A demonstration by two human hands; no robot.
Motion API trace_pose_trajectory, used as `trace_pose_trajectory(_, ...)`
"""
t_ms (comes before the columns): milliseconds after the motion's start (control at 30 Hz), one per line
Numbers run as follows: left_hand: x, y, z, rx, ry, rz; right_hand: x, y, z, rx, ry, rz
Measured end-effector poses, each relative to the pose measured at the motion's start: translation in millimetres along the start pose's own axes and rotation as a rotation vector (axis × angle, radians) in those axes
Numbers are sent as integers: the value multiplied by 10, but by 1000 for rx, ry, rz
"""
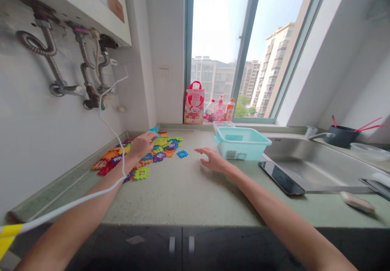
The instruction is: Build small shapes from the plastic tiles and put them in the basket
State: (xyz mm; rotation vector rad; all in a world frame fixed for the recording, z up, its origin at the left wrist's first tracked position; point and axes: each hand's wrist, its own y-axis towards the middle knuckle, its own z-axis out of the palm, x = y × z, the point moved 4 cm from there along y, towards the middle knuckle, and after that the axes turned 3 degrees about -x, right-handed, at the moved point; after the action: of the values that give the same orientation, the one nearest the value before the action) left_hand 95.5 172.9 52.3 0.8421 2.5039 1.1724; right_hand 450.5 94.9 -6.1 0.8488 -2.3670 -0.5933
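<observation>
My left hand [142, 145] is over the back of a heap of interlocking plastic building pieces [158, 156] in several colours. Its fingers are drawn together at the heap, and what is between them is hidden. A light-blue piece [154, 130] shows right by these fingertips. My right hand [213, 160] hovers low over the counter with its fingers apart and nothing in it. Between the hands, a single blue piece [182, 154] lies flat. Beside my right hand stands a turquoise plastic tub [243, 143], with a few pieces faintly visible through its wall.
A phone [282, 178] lies in front of the steel sink [307, 165]. A white cable [106, 120] hangs across my left forearm. A clear lid [224, 125] is behind the tub. On the sill stand a pink bag [194, 106] and several bottles [219, 109].
</observation>
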Motion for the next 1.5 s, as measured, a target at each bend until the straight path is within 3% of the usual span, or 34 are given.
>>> trace_pose_trajectory(200,-781,17,-70,-85,-87,321,45,15,-3,-35,72,17)
trace_pose_trajectory(367,-1210,-113,9,-62,-243,576,230,34,-36,-36,122,-13)
trace_pose_trajectory(500,-1341,-172,38,-52,-331,633,381,44,-51,-22,154,-67)
trace_pose_trajectory(733,-1370,-160,68,35,-338,596,473,51,-166,-143,39,-200)
trace_pose_trajectory(900,-1363,-162,99,140,-340,531,529,66,-234,-118,-93,-196)
trace_pose_trajectory(1033,-1126,-85,62,222,-308,402,483,81,-482,-274,-240,-101)
trace_pose_trajectory(1133,-658,4,-84,170,-228,118,390,40,-811,-497,-383,-5)
trace_pose_trajectory(1233,-122,-62,-315,89,-157,-116,242,-40,-1137,-639,-533,97)
trace_pose_trajectory(1333,308,-370,-542,126,-137,-190,35,-131,-1376,-682,-657,240)
trace_pose_trajectory(1500,857,-1160,-840,272,-36,-167,-295,-242,-1496,-571,-753,460)
